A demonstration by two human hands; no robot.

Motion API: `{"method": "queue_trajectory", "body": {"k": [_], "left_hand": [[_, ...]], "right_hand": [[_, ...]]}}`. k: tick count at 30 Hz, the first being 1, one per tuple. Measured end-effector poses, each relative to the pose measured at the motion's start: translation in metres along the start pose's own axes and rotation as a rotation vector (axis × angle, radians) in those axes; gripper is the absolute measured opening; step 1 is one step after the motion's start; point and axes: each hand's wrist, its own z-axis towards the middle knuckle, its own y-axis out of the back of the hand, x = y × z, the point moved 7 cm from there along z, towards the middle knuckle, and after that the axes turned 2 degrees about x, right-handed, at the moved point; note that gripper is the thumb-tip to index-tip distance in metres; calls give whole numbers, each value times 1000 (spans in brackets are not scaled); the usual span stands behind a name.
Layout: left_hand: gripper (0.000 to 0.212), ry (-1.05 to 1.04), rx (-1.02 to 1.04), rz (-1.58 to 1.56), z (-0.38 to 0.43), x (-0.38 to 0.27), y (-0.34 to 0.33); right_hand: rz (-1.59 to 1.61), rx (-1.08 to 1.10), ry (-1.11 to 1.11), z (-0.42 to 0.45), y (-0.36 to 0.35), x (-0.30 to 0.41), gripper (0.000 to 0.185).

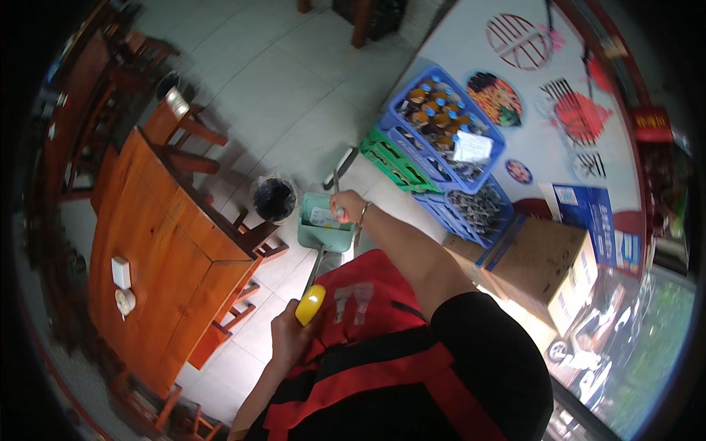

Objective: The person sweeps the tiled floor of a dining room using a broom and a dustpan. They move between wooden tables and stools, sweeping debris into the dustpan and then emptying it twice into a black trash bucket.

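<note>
My left hand [289, 333] grips the long-handled dustpan near the yellow end of its handle [310, 305]. Below, the pale green dustpan [325, 238] appears at or just above the tiled floor, with a label on its inside. My right hand [348, 206], a bracelet at its wrist, is closed around a broom handle [339, 211]. Beyond that hand, the broom head [340, 167] shows as a white and black strip near the floor. A round waste bin [274, 199] with a plastic liner stands left of the dustpan.
To the left are a wooden table [160, 242] and wooden stools [185, 129]. On the right, a blue crate of bottles [397, 113] sits on a green crate [394, 160]. Another blue crate [458, 218] and cardboard boxes [543, 253] stand along the printed wall [529, 99].
</note>
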Motion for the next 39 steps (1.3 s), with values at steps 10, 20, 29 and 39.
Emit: {"method": "queue_trajectory", "body": {"k": [10, 20, 29, 39], "left_hand": [[30, 35, -146, -85, 78, -68, 12], [30, 119, -210, -123, 149, -132, 27], [27, 40, -286, -160, 184, -142, 46], [24, 66, -391, -245, 220, -98, 106]], "right_hand": [[4, 420, 70, 41, 39, 143, 16], [-610, 212, 16, -25, 96, 237, 16], [-664, 475, -152, -11, 5, 292, 15], [-723, 650, -419, 74, -180, 247, 17]]}}
